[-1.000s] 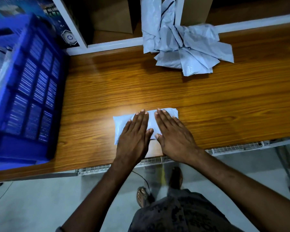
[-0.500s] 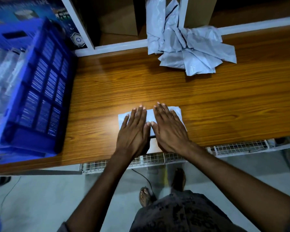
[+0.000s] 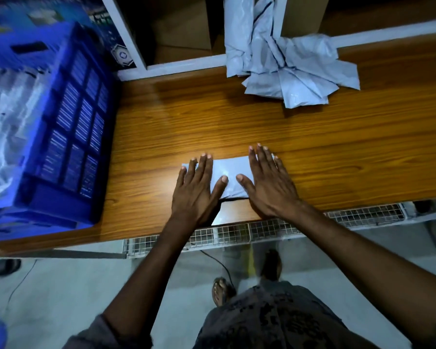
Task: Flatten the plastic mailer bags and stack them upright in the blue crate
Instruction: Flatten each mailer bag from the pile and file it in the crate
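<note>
A pale grey plastic mailer bag (image 3: 230, 176) lies flat on the wooden table (image 3: 337, 152) near its front edge. My left hand (image 3: 195, 188) presses on the bag's left part with straight fingers. My right hand (image 3: 268, 183) presses flat on its right part, and a strip of bag shows between the two thumbs. A pile of crumpled grey mailer bags (image 3: 285, 69) sits at the back of the table. The blue crate (image 3: 68, 127) stands at the left, with pale bags (image 3: 8, 117) inside it, blurred.
White shelf uprights (image 3: 122, 36) with brown cardboard boxes (image 3: 184, 23) stand behind the table. A wire-mesh tray (image 3: 262, 233) runs under the table's front edge. My feet and a black cable (image 3: 219, 265) are on the grey floor below.
My two hands have slid apart across the bag, left hand to the left and right hand to the right, uncovering its middle. The view has shifted a little to the left.
</note>
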A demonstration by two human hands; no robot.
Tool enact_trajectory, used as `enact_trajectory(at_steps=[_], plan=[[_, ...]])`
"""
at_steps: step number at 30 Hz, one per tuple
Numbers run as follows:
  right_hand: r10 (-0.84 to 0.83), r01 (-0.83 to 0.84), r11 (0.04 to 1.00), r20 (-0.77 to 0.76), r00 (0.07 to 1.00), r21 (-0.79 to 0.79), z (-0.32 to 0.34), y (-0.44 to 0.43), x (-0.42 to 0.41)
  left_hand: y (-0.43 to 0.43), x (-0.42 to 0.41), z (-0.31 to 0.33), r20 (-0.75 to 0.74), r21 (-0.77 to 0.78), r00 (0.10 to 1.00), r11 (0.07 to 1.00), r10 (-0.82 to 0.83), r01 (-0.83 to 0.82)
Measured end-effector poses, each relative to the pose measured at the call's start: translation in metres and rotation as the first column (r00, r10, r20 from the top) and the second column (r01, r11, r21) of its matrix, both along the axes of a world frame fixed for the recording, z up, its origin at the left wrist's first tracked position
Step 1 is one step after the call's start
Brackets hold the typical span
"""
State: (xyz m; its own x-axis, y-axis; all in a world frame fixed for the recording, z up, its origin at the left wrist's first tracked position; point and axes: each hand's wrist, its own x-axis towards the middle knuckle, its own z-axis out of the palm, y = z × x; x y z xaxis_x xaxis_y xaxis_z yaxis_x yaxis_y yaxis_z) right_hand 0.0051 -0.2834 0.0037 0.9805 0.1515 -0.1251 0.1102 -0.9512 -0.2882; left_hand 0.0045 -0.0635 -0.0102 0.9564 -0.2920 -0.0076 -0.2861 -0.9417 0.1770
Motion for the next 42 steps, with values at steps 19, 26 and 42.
enact_trajectory(at_steps=[19,26,42], plan=[[0.180,-0.164,0.977,0.115,0.977,-0.138,0.053,-0.011,0.012,0.018,0.031,0.031,-0.108,-0.201,0.994,0.979,0.011,-0.032],[0.174,-0.161,0.984,0.631,0.756,-0.078,0.077,-0.009,-0.006,0.030,0.004,0.086,0.498,-0.303,0.867,0.940,0.014,0.159],[0.032,-0.033,0.999,0.035,0.999,0.029,-0.003,0.025,-0.018,-0.008,-0.016,0.000,-0.030,-0.162,0.999,0.986,0.038,-0.042]])
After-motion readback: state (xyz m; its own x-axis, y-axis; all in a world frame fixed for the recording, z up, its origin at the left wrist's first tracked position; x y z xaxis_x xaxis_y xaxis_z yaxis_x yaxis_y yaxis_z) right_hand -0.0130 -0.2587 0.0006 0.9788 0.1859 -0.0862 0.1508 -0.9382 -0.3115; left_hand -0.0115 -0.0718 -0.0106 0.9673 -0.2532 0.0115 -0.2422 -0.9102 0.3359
